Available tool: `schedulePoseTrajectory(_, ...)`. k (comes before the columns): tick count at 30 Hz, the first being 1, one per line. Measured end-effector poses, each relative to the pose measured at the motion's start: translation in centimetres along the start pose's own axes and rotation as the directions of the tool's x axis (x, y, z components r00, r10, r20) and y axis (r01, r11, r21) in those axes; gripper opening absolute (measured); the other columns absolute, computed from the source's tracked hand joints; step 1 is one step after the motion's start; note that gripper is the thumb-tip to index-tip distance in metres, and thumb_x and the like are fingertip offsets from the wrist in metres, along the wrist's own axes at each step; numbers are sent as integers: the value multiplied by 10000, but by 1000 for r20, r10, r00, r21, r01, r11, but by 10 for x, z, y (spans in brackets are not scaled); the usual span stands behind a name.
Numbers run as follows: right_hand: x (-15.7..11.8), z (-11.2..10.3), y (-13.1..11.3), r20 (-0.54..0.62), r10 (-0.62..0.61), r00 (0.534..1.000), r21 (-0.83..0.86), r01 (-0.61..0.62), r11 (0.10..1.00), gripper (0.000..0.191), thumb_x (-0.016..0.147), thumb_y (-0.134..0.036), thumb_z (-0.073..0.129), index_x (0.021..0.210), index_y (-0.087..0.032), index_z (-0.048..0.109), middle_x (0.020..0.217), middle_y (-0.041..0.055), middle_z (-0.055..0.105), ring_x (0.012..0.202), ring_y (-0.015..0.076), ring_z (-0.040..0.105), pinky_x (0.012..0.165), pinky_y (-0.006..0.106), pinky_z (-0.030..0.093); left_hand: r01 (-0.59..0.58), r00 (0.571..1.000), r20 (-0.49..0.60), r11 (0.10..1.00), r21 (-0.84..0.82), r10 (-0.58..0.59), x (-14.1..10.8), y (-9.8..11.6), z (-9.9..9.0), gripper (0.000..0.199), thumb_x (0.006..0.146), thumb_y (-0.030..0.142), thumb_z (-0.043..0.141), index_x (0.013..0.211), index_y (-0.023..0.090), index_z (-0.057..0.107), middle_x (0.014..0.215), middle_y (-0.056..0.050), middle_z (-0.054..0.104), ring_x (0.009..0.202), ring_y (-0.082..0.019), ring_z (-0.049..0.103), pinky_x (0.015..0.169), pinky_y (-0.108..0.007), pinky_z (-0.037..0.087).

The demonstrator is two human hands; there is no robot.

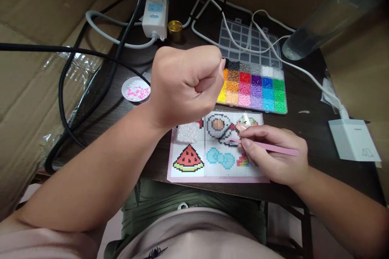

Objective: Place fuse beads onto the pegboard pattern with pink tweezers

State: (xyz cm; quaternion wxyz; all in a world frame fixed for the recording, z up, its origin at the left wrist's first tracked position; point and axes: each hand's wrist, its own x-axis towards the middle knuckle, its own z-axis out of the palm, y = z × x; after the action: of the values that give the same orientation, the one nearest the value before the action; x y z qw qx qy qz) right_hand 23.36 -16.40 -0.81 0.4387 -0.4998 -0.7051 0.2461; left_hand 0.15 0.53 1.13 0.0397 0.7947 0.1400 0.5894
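My right hand (273, 158) is closed around pink tweezers (273, 147). Their tips point left, low over a clear pegboard (235, 174) that lies on a pattern sheet. A fried-egg bead design (218, 124) and a light-blue bow (220, 158) show on the board, with a red-and-yellow piece (243, 160) partly behind my right fingers. My left hand (188, 85) is raised close to the camera as a fist; whatever its fingers may hold is hidden. Below it, a small box of white beads (187, 132) sits on the pattern sheet (179, 174), above a printed watermelon slice (188, 159).
Behind the pegboard stands an open bead case (255, 89) with many colours, its lid (252, 42) folded back. A white dish (135, 90) of pink and white beads lies left. Around are a gold cup (175, 28), power strip (154, 12), cables, clear bottle (316, 24) and white charger (352, 139).
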Motion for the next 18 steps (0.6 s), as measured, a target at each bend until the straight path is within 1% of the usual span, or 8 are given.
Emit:
schedulePoseTrajectory(3,1,-1,2,1,-20,1000,-10,20,1000,253,975,-51,859,1020,-290,929,861,-1,953,655,212,905,672,273,762,-69,997,-25,995,-66,68,0,-2,1,561,1023,60,722,784,235,246,610,82,226,460,-35,292,480,-267,272)
schedulePoseTrajectory(6,1,-2,3,14,-26,1000,-32,26,999,237,985,-67,859,1021,-292,927,873,3,959,662,218,912,662,274,764,-38,999,-24,997,-73,36,0,0,1,562,1006,25,713,791,238,240,613,84,241,473,-45,347,506,-271,305)
schedulePoseTrajectory(9,2,-3,4,23,-46,999,-50,47,998,241,990,-75,859,1041,-300,926,853,5,952,711,244,939,712,300,796,-21,999,-32,998,-63,19,0,2,1,568,1039,75,715,774,245,243,605,80,217,464,-57,320,486,-283,300)
schedulePoseTrajectory(12,1,-3,6,36,-59,998,-46,61,997,256,988,-68,863,1054,-307,926,853,5,951,686,243,927,692,308,795,-23,998,-68,997,-80,18,-1,2,3,572,1077,119,713,761,238,252,603,74,204,459,-55,284,477,-279,295)
schedulePoseTrajectory(14,0,-3,6,37,-54,998,-49,56,997,246,994,-75,867,1053,-307,928,846,7,948,659,241,912,672,315,790,11,999,-46,998,-58,-14,-2,1,3,588,1116,172,723,750,236,266,604,72,214,460,-55,310,481,-272,321)
schedulePoseTrajectory(16,-2,-1,7,27,-47,999,-58,49,997,226,1011,-94,866,1054,-305,936,830,11,940,655,245,906,671,327,793,52,999,5,998,-21,-51,-3,-1,3,613,1151,260,733,736,244,281,599,68,218,462,-65,342,470,-276,335)
schedulePoseTrajectory(18,-4,0,8,20,-48,999,-57,50,997,227,1026,-99,855,1065,-305,943,815,10,932,638,239,895,646,323,779,57,998,29,998,-20,-56,-3,-2,3,634,1159,307,740,723,249,283,593,67,200,459,-72,345,451,-281,319)
